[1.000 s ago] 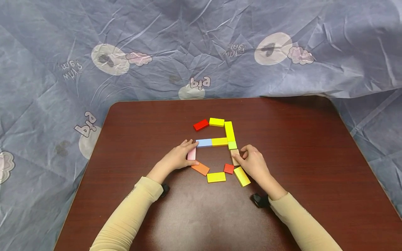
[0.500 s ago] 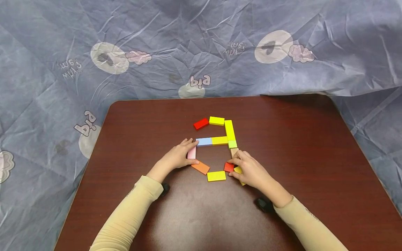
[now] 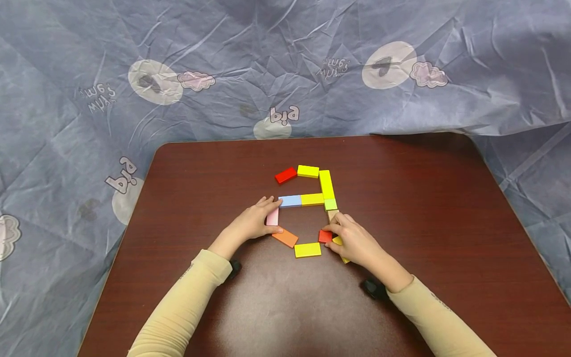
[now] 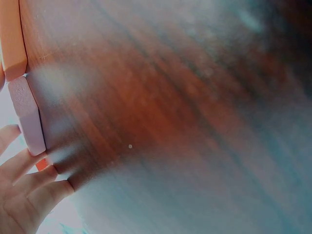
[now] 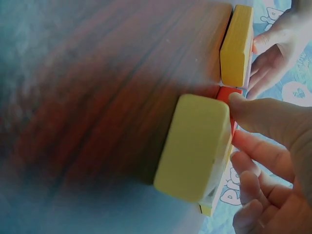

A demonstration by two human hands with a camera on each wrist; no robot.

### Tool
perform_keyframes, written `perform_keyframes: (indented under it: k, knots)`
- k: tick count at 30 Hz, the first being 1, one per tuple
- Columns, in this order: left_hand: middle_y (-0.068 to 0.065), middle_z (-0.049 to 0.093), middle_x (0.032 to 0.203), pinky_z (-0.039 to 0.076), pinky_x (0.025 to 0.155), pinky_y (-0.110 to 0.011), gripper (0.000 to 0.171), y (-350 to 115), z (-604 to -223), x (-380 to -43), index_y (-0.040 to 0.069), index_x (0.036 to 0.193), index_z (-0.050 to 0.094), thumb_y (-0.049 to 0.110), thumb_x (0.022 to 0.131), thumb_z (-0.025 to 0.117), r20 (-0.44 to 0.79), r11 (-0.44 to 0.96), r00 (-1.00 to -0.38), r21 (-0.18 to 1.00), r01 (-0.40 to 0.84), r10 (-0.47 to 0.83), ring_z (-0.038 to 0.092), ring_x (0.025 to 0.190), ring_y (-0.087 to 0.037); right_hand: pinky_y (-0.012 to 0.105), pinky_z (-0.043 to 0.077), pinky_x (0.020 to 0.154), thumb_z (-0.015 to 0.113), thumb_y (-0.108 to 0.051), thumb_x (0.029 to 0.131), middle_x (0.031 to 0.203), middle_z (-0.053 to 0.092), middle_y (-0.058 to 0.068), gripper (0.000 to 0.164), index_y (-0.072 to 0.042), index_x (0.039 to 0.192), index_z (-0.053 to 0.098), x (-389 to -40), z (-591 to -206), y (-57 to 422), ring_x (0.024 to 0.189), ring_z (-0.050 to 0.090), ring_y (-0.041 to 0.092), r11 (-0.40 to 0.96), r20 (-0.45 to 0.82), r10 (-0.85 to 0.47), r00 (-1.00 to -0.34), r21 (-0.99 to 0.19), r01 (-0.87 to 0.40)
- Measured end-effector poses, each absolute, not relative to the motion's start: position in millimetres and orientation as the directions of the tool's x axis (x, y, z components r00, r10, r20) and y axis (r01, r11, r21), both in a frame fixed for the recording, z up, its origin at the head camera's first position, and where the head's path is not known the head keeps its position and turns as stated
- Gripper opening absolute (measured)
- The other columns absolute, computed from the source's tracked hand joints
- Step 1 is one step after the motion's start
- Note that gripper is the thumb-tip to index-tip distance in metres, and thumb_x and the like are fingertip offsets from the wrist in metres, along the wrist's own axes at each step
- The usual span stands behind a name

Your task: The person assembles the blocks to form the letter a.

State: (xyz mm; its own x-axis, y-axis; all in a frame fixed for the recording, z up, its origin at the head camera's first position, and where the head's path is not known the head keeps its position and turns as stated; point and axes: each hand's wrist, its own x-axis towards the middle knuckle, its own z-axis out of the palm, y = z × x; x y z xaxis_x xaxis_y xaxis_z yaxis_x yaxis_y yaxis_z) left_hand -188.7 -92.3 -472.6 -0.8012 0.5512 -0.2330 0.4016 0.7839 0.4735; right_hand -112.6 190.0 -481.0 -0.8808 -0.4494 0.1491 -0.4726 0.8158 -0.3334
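My right hand (image 3: 357,241) pinches a small red block (image 3: 325,236) between thumb and index finger, at the lower right of a block outline. Partly covered by that hand are a tan block (image 3: 333,215) above and a yellow block (image 3: 337,241) beside it; the yellow one looms large in the right wrist view. My left hand (image 3: 252,221) rests at the outline's left side with fingers extended. Its index fingertip is at a light blue block (image 3: 291,201) and its thumb at an orange block (image 3: 285,238), with a pink block (image 3: 272,217) between them.
A yellow block (image 3: 308,250) lies between the orange and small red ones. Above are another yellow block (image 3: 312,200), a lime block (image 3: 330,204), a long yellow piece (image 3: 326,183) and a red block (image 3: 286,175). A patterned grey-blue cloth (image 3: 232,59) hangs behind the brown table (image 3: 428,208).
My right hand has left the tan block, come down and toward the left, and taken hold of the small red block. My left hand has stayed in place.
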Motion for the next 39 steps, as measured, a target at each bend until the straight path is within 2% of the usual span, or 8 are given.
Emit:
perform_keyframes:
  k: [9,15,17,19,22,25,31,39]
  knots:
    - [-0.018,0.032,0.159,0.032,0.115,-0.057,0.082,-92,-473,-189,0.016,0.153,0.037,0.043,0.086,0.075,-0.229,0.782,-0.801,0.473,0.405,0.553,0.025,0.149,-0.037,0.029,0.047,0.066,0.088,-0.027,0.073,0.086,0.052,0.001,0.032,-0.006,0.091,0.074,-109,-481,185,0.079,0.048,0.017,0.853,0.161,-0.374,-0.913,-0.327,-0.407]
    - [-0.019,0.032,0.158,0.032,0.115,-0.056,0.082,-92,-474,-190,0.016,0.153,0.038,0.043,0.086,0.075,-0.223,0.781,-0.801,0.472,0.41,0.556,0.026,0.149,-0.038,0.027,0.045,0.061,0.089,-0.028,0.071,0.079,0.049,0.001,0.033,-0.008,0.078,0.064,-108,-480,183,0.073,0.044,0.016,0.869,0.206,-0.368,-0.907,-0.272,-0.414]
    - [-0.019,0.032,0.158,0.032,0.115,-0.056,0.081,-92,-474,-190,0.016,0.153,0.038,0.043,0.086,0.075,-0.222,0.78,-0.801,0.473,0.411,0.556,0.026,0.149,-0.038,0.028,0.045,0.062,0.089,-0.027,0.071,0.081,0.05,0.001,0.032,-0.008,0.08,0.065,-109,-480,184,0.075,0.046,0.016,0.86,0.22,-0.39,-0.894,-0.261,-0.439]
    - [-0.019,0.032,0.158,0.032,0.115,-0.056,0.081,-92,-473,-190,0.016,0.153,0.039,0.043,0.086,0.075,-0.22,0.779,-0.801,0.473,0.411,0.556,0.027,0.149,-0.038,0.03,0.047,0.067,0.089,-0.024,0.072,0.088,0.055,0.001,0.029,-0.008,0.089,0.07,-111,-479,186,0.08,0.049,0.018,0.833,0.217,-0.436,-0.873,-0.27,-0.483]
    - [-0.019,0.032,0.158,0.032,0.115,-0.056,0.081,-92,-473,-189,0.016,0.153,0.038,0.042,0.086,0.075,-0.218,0.778,-0.801,0.473,0.412,0.557,0.027,0.148,-0.038,0.034,0.05,0.08,0.086,-0.019,0.074,0.107,0.064,0.001,0.039,-0.009,0.11,0.074,-114,-478,190,0.095,0.055,0.02,0.767,0.182,-0.533,-0.826,-0.308,-0.562]
    - [-0.018,0.032,0.158,0.032,0.115,-0.056,0.081,-92,-472,-189,0.016,0.153,0.038,0.043,0.086,0.075,-0.221,0.778,-0.801,0.475,0.41,0.557,0.026,0.149,-0.038,0.034,0.049,0.084,0.083,-0.014,0.076,0.119,0.067,0.0,0.044,-0.01,0.119,0.072,-118,-475,193,0.101,0.055,0.02,0.719,0.128,-0.601,-0.789,-0.345,-0.604]
    - [-0.018,0.032,0.159,0.031,0.115,-0.056,0.081,-93,-473,-188,0.016,0.153,0.037,0.042,0.086,0.075,-0.229,0.779,-0.8,0.48,0.403,0.555,0.025,0.149,-0.037,0.032,0.051,0.081,0.082,-0.006,0.076,0.113,0.071,0.002,0.04,-0.007,0.115,0.073,-119,-475,195,0.097,0.057,0.019,0.715,0.11,-0.611,-0.784,-0.351,-0.605]
    - [-0.017,0.032,0.159,0.031,0.115,-0.056,0.081,-93,-473,-189,0.016,0.153,0.037,0.042,0.086,0.074,-0.23,0.781,-0.8,0.478,0.403,0.554,0.025,0.149,-0.037,0.033,0.051,0.081,0.085,-0.01,0.075,0.107,0.071,0.002,0.034,-0.006,0.107,0.074,-118,-476,194,0.096,0.059,0.02,0.734,0.118,-0.57,-0.813,-0.372,-0.568]
